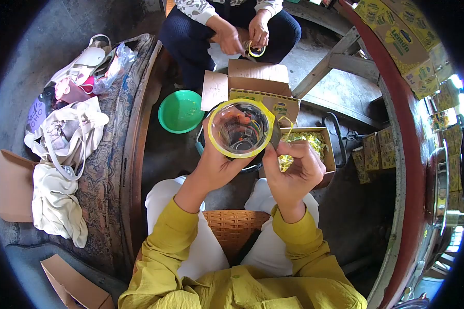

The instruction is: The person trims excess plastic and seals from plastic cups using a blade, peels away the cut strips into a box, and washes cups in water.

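Observation:
My left hand (pixel 215 165) is wrapped round a clear plastic cup (pixel 235 131) with a yellow rim, its round end facing me. Through the clear plastic, blurred orange and dark patches show. At the cup's right edge my right hand (pixel 295 167) pinches a thin, dark, blade-like piece (pixel 276 135) against the yellow rim; its exact kind is hard to make out. A loose yellow strip (pixel 286 121) curls out just beyond that edge.
A cardboard box (pixel 327 154) of yellow shreds lies beyond my right hand. Past the cup stand an open lemon carton (pixel 286 107) and a green basin (pixel 180 112). Opposite, a co-worker's hands (pixel 242 38) hold a similar yellow-rimmed piece. Bags (pixel 69 134) lie on the left bench.

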The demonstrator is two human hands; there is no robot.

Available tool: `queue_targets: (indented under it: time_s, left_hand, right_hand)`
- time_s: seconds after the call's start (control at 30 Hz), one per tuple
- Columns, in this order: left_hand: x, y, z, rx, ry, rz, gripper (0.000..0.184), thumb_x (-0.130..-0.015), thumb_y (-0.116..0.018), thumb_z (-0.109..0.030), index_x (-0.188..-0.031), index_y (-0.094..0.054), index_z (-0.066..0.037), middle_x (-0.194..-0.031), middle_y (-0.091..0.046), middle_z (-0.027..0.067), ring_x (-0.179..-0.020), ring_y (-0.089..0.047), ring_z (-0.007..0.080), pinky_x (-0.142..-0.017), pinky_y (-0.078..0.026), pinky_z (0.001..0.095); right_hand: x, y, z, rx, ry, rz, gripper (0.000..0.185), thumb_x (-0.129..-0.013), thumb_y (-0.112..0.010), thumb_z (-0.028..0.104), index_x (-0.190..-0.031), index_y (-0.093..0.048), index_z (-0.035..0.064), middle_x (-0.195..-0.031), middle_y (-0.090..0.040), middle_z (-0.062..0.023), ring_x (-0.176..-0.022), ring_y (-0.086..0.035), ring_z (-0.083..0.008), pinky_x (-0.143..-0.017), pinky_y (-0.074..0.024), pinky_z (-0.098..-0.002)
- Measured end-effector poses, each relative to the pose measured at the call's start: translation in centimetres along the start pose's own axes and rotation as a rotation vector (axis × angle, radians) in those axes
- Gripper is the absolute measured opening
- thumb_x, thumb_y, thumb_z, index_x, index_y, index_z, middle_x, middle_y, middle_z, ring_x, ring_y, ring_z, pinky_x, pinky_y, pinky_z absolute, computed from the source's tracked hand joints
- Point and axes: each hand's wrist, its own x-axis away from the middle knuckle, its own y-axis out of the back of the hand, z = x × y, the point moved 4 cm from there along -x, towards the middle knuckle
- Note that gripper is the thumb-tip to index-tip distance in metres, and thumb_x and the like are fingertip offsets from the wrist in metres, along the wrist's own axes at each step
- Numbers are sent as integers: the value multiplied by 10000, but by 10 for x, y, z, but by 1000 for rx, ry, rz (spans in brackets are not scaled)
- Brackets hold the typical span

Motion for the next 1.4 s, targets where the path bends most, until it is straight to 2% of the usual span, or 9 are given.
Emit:
queue_targets:
  time_s: [0.33,0.47,0.67,0.87,0.97,1.17,1.27,1.4]
  left_hand:
    - [5,-10,6,-45,-7,-13,721,-683,-703,-82,-1215,-222,-8,-1135,-348,131,-1039,-436,205,-883,-387,328]
    - [5,-10,7,-23,11,16,727,-678,-712,-90,-1208,-220,-15,-1132,-354,128,-1044,-438,206,-891,-381,334]
    - [3,-11,2,2,-66,91,746,-667,-716,-87,-1215,-216,-16,-1127,-373,117,-1055,-438,205,-906,-373,326]
    - [3,-8,-2,-46,-30,152,750,-656,-715,-85,-1220,-225,-18,-1144,-378,115,-1070,-432,200,-920,-362,323]
    - [4,-7,4,17,40,145,746,-656,-712,-79,-1222,-229,-20,-1138,-384,108,-1068,-431,198,-918,-363,323]
    - [0,-3,-1,39,-38,104,736,-661,-695,-49,-1230,-227,-37,-1124,-372,106,-1038,-433,188,-905,-370,315]
    - [1,-1,1,84,42,52,722,-670,-684,-40,-1229,-228,-41,-1118,-364,106,-1022,-436,184,-892,-378,310]
    - [-1,0,-1,69,4,54,719,-670,-682,-32,-1227,-226,-40,-1118,-362,107,-1016,-439,185,-879,-388,310]
  right_hand:
    - [-2,2,-1,58,17,-78,150,-589,-695,-54,-683,-586,-12,-563,-562,-76,-487,-542,-120,-464,-401,-204]
    - [-4,4,-5,25,-8,-42,144,-593,-685,-63,-686,-584,-20,-563,-560,-76,-488,-541,-122,-470,-402,-205]
    - [-9,8,-9,11,-3,20,149,-591,-680,-71,-698,-589,-21,-568,-560,-76,-493,-545,-123,-474,-405,-205]
    - [-14,9,-10,-30,11,63,144,-594,-667,-79,-700,-589,-21,-573,-562,-70,-502,-551,-119,-481,-411,-208]
    - [-13,10,-12,-50,-8,65,142,-593,-669,-74,-694,-586,-19,-572,-562,-68,-505,-553,-120,-486,-413,-209]
    - [-13,10,-6,-1,12,72,144,-584,-666,-73,-686,-586,-11,-562,-558,-69,-502,-552,-132,-486,-416,-213]
    - [-12,8,0,24,14,67,142,-581,-663,-76,-680,-584,-10,-561,-560,-71,-497,-550,-137,-482,-417,-218]
    - [-9,5,2,12,15,49,139,-580,-662,-77,-672,-581,-11,-564,-565,-78,-496,-551,-140,-479,-418,-219]
